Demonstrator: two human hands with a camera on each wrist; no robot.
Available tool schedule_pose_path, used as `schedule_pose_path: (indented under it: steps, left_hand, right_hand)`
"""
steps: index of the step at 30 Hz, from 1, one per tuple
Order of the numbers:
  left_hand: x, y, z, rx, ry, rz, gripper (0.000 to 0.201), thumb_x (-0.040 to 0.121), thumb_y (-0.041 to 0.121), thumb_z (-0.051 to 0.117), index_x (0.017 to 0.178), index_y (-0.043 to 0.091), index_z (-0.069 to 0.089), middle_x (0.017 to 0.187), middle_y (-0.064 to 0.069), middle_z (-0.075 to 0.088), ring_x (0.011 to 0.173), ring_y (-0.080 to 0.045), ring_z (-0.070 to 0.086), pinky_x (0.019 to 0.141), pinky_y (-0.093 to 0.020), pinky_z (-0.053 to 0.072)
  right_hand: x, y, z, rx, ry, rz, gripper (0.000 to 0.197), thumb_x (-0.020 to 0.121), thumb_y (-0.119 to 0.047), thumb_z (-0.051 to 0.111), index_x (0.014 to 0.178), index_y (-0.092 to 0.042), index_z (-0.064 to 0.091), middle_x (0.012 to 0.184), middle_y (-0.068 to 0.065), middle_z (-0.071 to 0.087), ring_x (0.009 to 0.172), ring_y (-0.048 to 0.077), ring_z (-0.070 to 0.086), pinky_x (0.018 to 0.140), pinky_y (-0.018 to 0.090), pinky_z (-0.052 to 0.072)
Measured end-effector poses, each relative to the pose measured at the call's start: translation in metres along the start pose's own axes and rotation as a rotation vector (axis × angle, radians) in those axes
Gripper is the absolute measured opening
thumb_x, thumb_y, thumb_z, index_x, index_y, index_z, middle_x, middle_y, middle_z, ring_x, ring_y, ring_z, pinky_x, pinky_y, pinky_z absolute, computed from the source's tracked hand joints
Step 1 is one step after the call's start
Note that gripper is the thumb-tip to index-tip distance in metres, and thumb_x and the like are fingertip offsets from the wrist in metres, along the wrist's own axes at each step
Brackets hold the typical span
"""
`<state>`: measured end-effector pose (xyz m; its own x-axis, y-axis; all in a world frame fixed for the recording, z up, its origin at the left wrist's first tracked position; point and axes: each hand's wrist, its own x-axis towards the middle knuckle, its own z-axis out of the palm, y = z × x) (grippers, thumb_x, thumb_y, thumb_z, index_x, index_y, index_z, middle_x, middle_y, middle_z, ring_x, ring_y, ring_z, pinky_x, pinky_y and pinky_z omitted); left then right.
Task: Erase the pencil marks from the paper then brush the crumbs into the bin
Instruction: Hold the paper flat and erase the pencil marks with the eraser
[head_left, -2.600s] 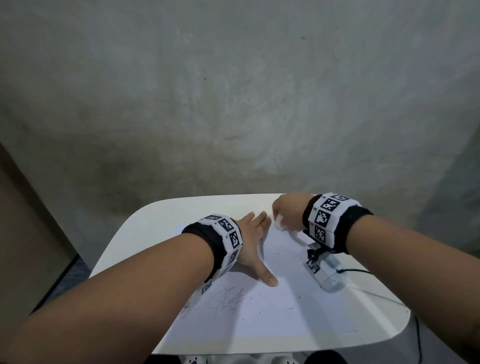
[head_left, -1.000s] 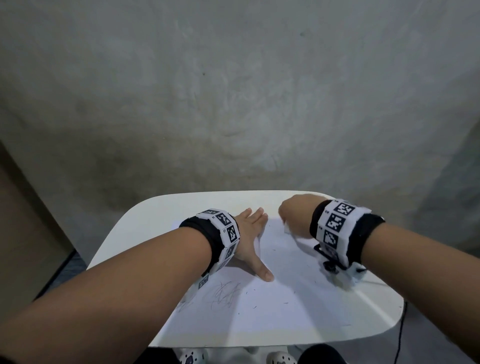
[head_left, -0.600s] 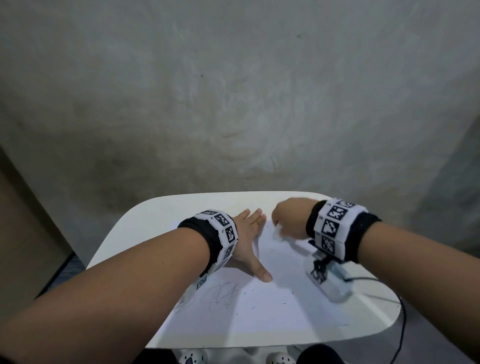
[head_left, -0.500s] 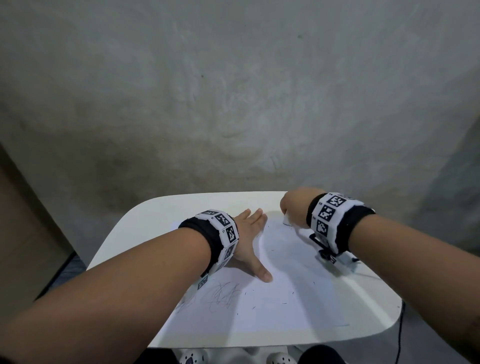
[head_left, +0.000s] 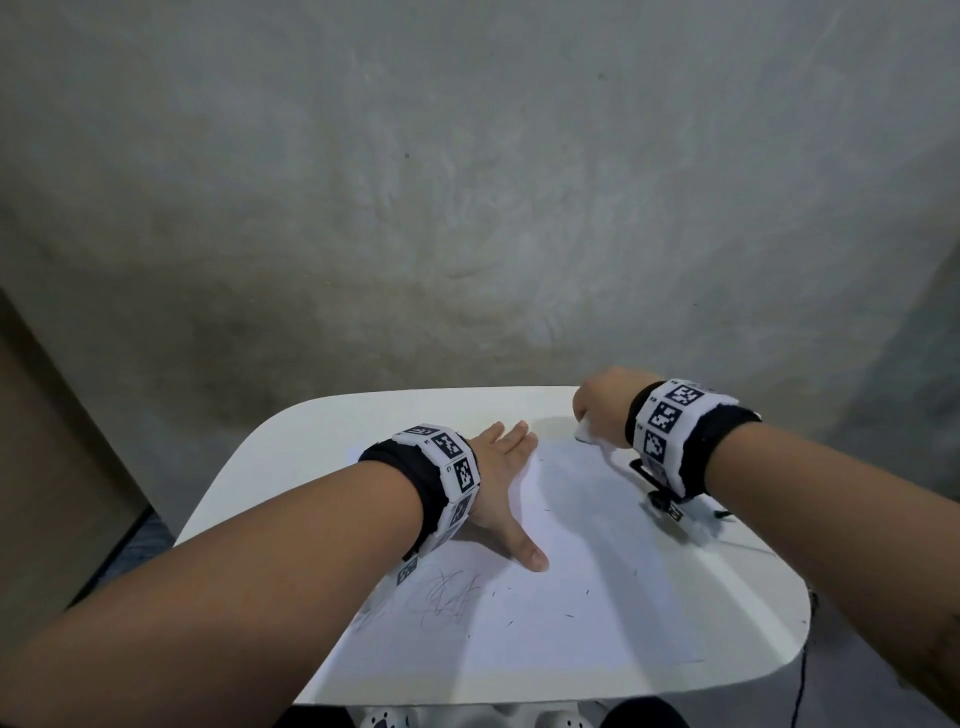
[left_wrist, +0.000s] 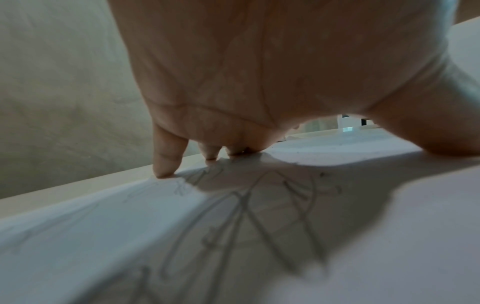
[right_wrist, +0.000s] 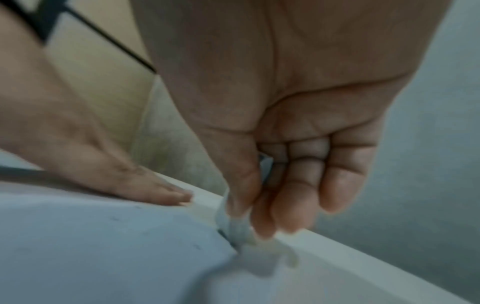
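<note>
A white sheet of paper (head_left: 524, 613) lies on a small white table (head_left: 311, 431). Pencil scribbles (head_left: 441, 597) remain at its near left, and also show under the palm in the left wrist view as pencil lines (left_wrist: 241, 222). Dark eraser crumbs (head_left: 587, 592) dot the sheet. My left hand (head_left: 501, 486) lies flat on the paper's left part, fingers straight, thumb spread. My right hand (head_left: 600, 410) pinches a white eraser (head_left: 584, 431) at the paper's far right corner. In the right wrist view the eraser (right_wrist: 233, 226) sits between thumb and fingers, blurred. No bin is in view.
A grey plastered wall (head_left: 467, 208) stands close behind the table. A brown panel (head_left: 47, 467) is at the left. A black cable (head_left: 802, 670) hangs past the table's right edge. Shoes (head_left: 384, 719) show below the near edge.
My right hand has rubbed back and forth with the eraser along the paper's far edge and is now further right and back. The left hand has stayed pressed on the sheet.
</note>
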<state>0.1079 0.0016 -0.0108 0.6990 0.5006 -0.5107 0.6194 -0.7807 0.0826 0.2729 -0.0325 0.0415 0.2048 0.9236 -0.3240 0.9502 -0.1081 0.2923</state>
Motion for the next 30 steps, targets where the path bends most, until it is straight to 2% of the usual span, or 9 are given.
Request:
schedule_pose_path:
  steps: [6,11,15,17,20,23,27,28,30]
  left_hand:
    - [-0.004,0.005,-0.005,0.023,-0.015,0.006,0.138,0.069,0.075,0.07,0.153,0.022,-0.026,0.161,0.007,-0.029,0.149,-0.017,-0.024,0.119,-0.051,0.001]
    - [-0.003,0.003,-0.001,0.008,-0.006,0.005,0.137,0.069,0.076,0.069,0.154,0.022,-0.023,0.161,0.009,-0.028,0.148,-0.016,-0.025,0.119,-0.05,0.0]
    - [-0.003,0.002,-0.004,0.025,0.0,0.015,0.138,0.068,0.077,0.069,0.154,0.021,-0.023,0.162,0.006,-0.027,0.149,-0.018,-0.023,0.119,-0.051,0.001]
    - [-0.001,0.003,-0.004,0.001,-0.005,0.009,0.139,0.067,0.077,0.07,0.154,0.021,-0.023,0.162,0.007,-0.027,0.149,-0.017,-0.023,0.119,-0.051,0.0]
    - [0.002,0.001,-0.003,-0.004,-0.008,-0.004,0.139,0.065,0.079,0.069,0.155,0.022,-0.022,0.162,0.008,-0.026,0.15,-0.017,-0.02,0.12,-0.052,0.001]
    - [0.002,-0.001,-0.004,0.012,0.036,0.018,0.138,0.066,0.084,0.063,0.156,0.019,-0.019,0.163,0.004,-0.023,0.151,-0.018,-0.017,0.122,-0.051,-0.002]
    - [-0.007,-0.01,-0.014,-0.03,0.064,0.005,0.135,0.068,0.084,0.062,0.156,0.018,-0.017,0.163,0.004,-0.024,0.15,-0.018,-0.019,0.122,-0.051,-0.004]
    - [-0.009,-0.014,-0.017,-0.031,0.054,-0.012,0.135,0.068,0.082,0.063,0.156,0.018,-0.017,0.163,0.004,-0.024,0.15,-0.018,-0.019,0.122,-0.05,-0.003]
    - [-0.015,-0.025,-0.017,-0.023,0.021,-0.045,0.135,0.068,0.08,0.066,0.156,0.02,-0.017,0.163,0.004,-0.024,0.15,-0.019,-0.019,0.122,-0.048,-0.002]
  right_hand:
    - [-0.002,-0.028,0.004,0.05,0.056,-0.125,0.021,0.085,-0.019,0.054,0.096,-0.013,0.071,0.094,0.003,0.071,0.09,0.025,0.066,0.069,0.029,0.05]
    - [0.011,-0.011,0.003,-0.059,0.025,-0.009,0.015,0.085,-0.022,0.059,0.089,-0.011,0.069,0.082,0.004,0.066,0.075,0.026,0.061,0.072,0.03,0.055]
    - [0.014,-0.027,0.009,-0.001,0.013,-0.066,0.023,0.088,-0.024,0.056,0.102,-0.012,0.07,0.102,0.004,0.069,0.095,0.025,0.067,0.078,0.028,0.051]
    - [0.016,-0.02,0.008,0.05,0.027,-0.009,0.024,0.087,-0.021,0.056,0.104,-0.01,0.069,0.105,0.007,0.069,0.093,0.027,0.066,0.08,0.028,0.05]
    - [0.017,-0.008,0.001,0.15,0.068,0.046,0.023,0.088,-0.018,0.053,0.103,-0.011,0.068,0.102,0.007,0.07,0.088,0.027,0.065,0.074,0.027,0.05]
    - [0.014,-0.008,-0.006,0.398,0.128,-0.01,0.023,0.09,-0.017,0.055,0.108,-0.013,0.068,0.105,0.007,0.07,0.088,0.021,0.061,0.071,0.025,0.043]
    - [0.006,-0.005,-0.008,0.539,0.149,-0.054,0.022,0.094,-0.021,0.055,0.107,-0.012,0.071,0.079,-0.003,0.065,0.077,0.016,0.056,0.063,0.024,0.044]
    - [0.004,-0.005,-0.008,0.513,0.145,-0.067,0.022,0.094,-0.02,0.057,0.108,-0.013,0.072,0.084,-0.005,0.067,0.079,0.016,0.057,0.065,0.022,0.044]
    - [0.002,-0.009,-0.008,0.421,0.164,-0.093,0.027,0.09,-0.019,0.062,0.117,-0.017,0.067,0.111,-0.001,0.068,0.098,0.019,0.062,0.076,0.02,0.041]
